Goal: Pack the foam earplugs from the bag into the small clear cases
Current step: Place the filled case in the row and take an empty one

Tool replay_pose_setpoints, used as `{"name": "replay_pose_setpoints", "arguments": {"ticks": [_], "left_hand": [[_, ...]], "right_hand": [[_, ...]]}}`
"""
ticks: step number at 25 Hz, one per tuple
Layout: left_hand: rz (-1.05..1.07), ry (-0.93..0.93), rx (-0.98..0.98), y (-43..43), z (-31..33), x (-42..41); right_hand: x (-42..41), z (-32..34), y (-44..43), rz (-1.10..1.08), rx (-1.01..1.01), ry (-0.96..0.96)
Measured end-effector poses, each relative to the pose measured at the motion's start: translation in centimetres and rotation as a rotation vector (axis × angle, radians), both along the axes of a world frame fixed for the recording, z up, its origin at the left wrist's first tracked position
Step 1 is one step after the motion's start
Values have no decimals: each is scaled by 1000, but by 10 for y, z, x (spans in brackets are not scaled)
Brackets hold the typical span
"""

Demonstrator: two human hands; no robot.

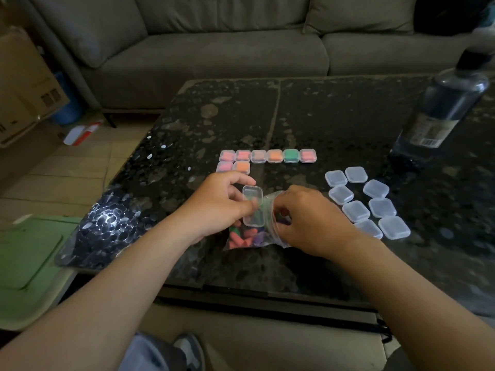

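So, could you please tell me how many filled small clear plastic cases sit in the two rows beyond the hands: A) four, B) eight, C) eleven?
B: the filled small clear plastic cases number six in the far row and two in the near row.

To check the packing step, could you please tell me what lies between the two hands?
Head view: the open clear case, held by the left hand, and the mouth of the bag at the right hand.

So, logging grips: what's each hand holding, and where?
Left hand pinches the open small clear case by its left edge; right hand grips the clear bag at its mouth.
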State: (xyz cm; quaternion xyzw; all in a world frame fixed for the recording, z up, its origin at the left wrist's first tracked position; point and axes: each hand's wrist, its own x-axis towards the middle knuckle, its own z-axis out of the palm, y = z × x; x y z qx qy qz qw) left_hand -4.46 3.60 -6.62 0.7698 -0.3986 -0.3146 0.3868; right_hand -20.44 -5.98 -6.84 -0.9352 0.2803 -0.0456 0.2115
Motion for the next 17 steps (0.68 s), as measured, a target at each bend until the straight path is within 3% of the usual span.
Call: {"name": "replay_pose_setpoints", "arguments": {"ticks": [8,17], "left_hand": [[-7,-6,-14,0,-2,0],[-1,9,-8,1,-1,0]], "right_hand": [[-2,2,-3,-53,35,-51],[-17,14,-12,-173,266,-286]]}}
